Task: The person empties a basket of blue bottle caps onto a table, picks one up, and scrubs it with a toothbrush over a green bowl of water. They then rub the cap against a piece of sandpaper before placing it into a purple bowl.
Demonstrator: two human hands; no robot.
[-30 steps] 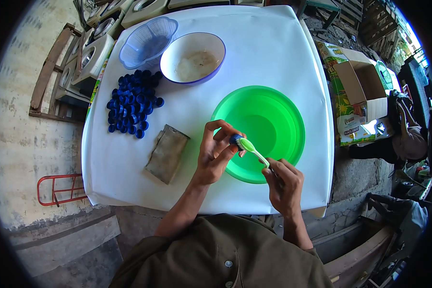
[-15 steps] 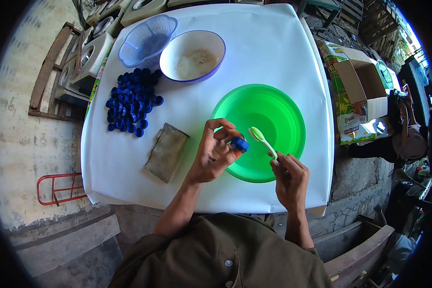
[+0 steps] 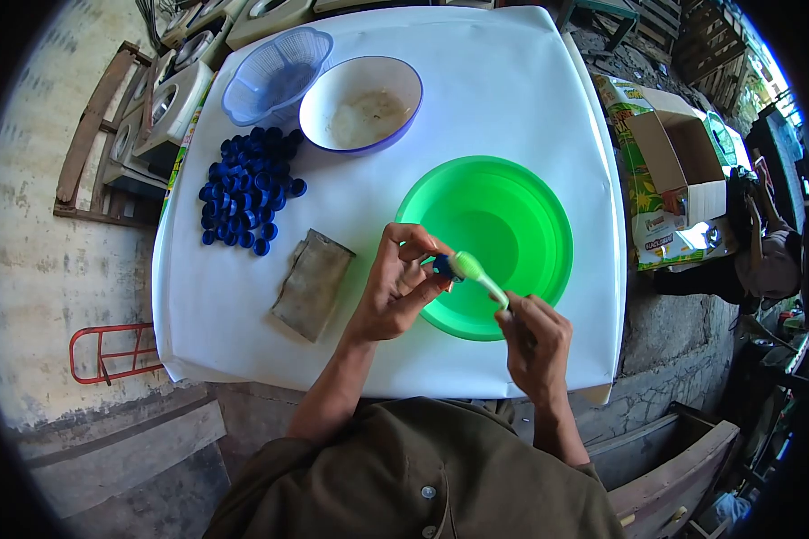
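Observation:
My left hand (image 3: 399,286) pinches a blue bottle cap (image 3: 443,267) between thumb and fingers, over the left rim of a green basin (image 3: 559,260). A green and white toothbrush (image 3: 484,281) is gripped by its handle in my right hand (image 3: 537,340). Its head is at the cap and hides part of it; the bristles cannot be made out. Left of my hands lies a flat, grey-brown rectangular piece (image 3: 313,286). A heap of blue caps (image 3: 247,190) covers the table farther to the left.
A white bowl with a purple rim (image 3: 411,115) stands at the back beside a pale blue plastic basket (image 3: 262,85). The white-covered table (image 3: 503,81) has its edge close to my body. Right of it are an open cardboard box (image 3: 661,153) and a person (image 3: 768,260).
My right hand has moved left, bringing the toothbrush head from beside the cap onto it. The left hand has stayed nearly in place with the cap.

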